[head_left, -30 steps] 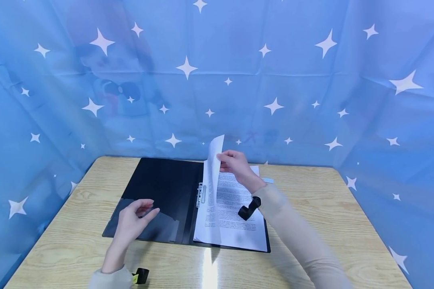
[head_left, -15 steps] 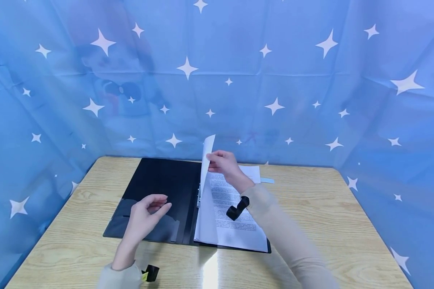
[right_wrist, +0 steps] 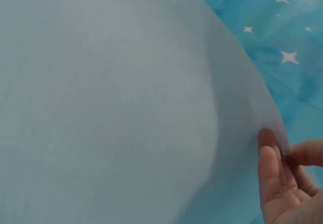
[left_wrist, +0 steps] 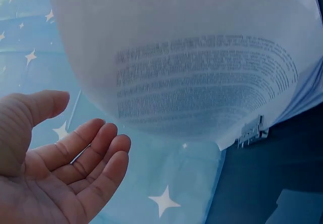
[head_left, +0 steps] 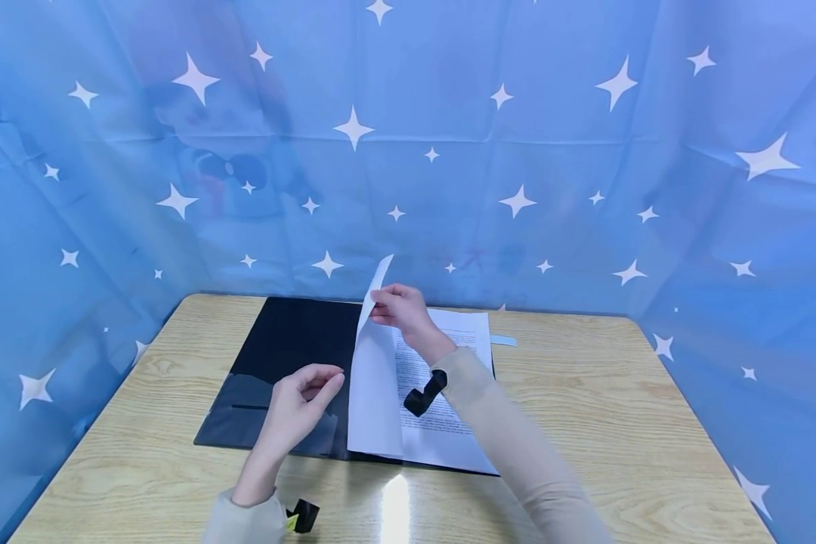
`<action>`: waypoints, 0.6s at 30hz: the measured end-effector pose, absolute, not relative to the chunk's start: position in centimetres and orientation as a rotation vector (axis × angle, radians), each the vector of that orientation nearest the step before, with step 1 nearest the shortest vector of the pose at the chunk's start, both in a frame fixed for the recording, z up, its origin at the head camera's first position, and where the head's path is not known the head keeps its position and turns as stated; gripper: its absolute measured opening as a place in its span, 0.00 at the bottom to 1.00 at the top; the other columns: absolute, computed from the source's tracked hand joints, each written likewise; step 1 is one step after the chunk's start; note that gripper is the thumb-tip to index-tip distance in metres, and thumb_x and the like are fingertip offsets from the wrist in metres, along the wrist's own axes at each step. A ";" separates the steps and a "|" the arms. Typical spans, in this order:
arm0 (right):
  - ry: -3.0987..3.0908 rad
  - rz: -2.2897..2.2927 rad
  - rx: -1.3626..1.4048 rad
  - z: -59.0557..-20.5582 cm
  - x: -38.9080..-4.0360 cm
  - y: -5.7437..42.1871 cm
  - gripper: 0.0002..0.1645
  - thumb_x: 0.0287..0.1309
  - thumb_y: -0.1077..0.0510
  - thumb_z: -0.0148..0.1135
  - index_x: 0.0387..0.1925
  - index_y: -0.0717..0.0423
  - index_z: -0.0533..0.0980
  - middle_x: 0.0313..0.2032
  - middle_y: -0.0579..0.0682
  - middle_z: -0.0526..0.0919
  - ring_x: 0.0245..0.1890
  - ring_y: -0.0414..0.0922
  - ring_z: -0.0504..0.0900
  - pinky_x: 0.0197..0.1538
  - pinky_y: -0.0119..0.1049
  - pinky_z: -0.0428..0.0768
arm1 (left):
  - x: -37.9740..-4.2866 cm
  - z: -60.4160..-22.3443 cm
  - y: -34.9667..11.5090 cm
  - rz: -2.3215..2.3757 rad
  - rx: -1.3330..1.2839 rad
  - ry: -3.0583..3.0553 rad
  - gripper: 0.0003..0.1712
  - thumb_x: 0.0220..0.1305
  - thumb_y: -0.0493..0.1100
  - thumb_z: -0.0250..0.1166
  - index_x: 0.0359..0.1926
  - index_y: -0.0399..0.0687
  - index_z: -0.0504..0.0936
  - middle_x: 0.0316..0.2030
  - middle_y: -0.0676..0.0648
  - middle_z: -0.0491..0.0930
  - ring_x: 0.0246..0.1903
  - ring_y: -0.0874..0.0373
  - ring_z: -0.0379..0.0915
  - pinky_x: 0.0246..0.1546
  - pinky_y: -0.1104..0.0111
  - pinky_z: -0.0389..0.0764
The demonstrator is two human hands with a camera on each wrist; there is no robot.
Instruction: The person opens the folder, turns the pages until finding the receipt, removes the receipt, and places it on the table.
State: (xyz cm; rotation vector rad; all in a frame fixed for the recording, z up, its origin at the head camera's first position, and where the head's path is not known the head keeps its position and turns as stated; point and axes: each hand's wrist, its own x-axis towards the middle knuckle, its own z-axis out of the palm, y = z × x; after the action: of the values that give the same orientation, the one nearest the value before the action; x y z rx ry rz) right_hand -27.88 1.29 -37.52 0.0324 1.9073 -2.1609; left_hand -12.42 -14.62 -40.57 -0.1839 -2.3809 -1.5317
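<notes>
A black folder point(head_left: 306, 325) lies spread flat on a wooden desk point(head_left: 639, 423). On its right half rests a stack of printed pages point(head_left: 442, 442), partly covered by the right forearm. A metal clip point(left_wrist: 251, 133) shows in the left wrist view at the bound edge of the papers; from the head, the lifted sheet point(head_left: 374, 393) hides it. The lower part of the folder's left cover carries a see-through pocket point(head_left: 234, 423) with a dark slit across it; whether anything is inside cannot be told.

The right hand point(head_left: 406, 313) is above the far middle of the folder, its grip pinching the lifted sheet near the top of its free edge, thumb against fingers. That sheet stands curved over the folder's middle, its tip rising past the far edge; its plain side faces the right wrist camera and its printed side the left.

The left hand point(head_left: 298, 404) is over the folder's left cover, its grip released, fingers loosely bent, near the sheet but apart from it.

A pale blue strip point(head_left: 503, 341) sticks out just right of the folder's stack. Beyond the folder, a blue cloth point(head_left: 421, 98) with white stars hangs behind the desk. Each wrist, by the folder, wears a beige sleeve point(head_left: 496, 415) and a black mount point(head_left: 418, 402).
</notes>
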 end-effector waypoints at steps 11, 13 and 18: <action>1.868 -2.172 0.033 -37.9 -27.6 0.0 0.06 0.58 0.62 0.60 0.34 0.62 0.75 0.25 0.52 0.80 0.24 0.41 0.81 0.33 0.32 0.82 | -12.3 -40.1 -13.9 -1.593 -0.085 -2.364 0.04 0.55 0.36 0.68 0.33 0.40 0.83 0.28 0.49 0.82 0.28 0.62 0.78 0.30 0.75 0.79; 1.871 -2.171 0.036 -37.9 -27.5 -0.1 0.06 0.58 0.62 0.60 0.33 0.62 0.75 0.25 0.52 0.80 0.24 0.41 0.81 0.33 0.32 0.82 | -12.2 -40.0 -13.8 -1.610 -0.066 -2.362 0.04 0.54 0.35 0.68 0.31 0.40 0.82 0.27 0.48 0.81 0.26 0.63 0.77 0.29 0.75 0.79; 1.876 -2.175 0.042 -38.0 -27.4 -0.4 0.05 0.58 0.62 0.60 0.32 0.61 0.74 0.24 0.52 0.80 0.23 0.41 0.80 0.33 0.31 0.81 | -12.2 -40.0 -13.9 -1.555 -0.032 -2.383 0.04 0.50 0.31 0.68 0.28 0.38 0.80 0.24 0.48 0.80 0.24 0.63 0.75 0.27 0.75 0.78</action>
State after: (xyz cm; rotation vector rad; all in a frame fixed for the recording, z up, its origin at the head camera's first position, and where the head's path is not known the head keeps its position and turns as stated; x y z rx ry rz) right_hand -27.39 -0.38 -37.96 0.0423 1.8765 -2.1746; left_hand -12.20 -13.94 -39.96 -0.0320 -2.3827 -1.5554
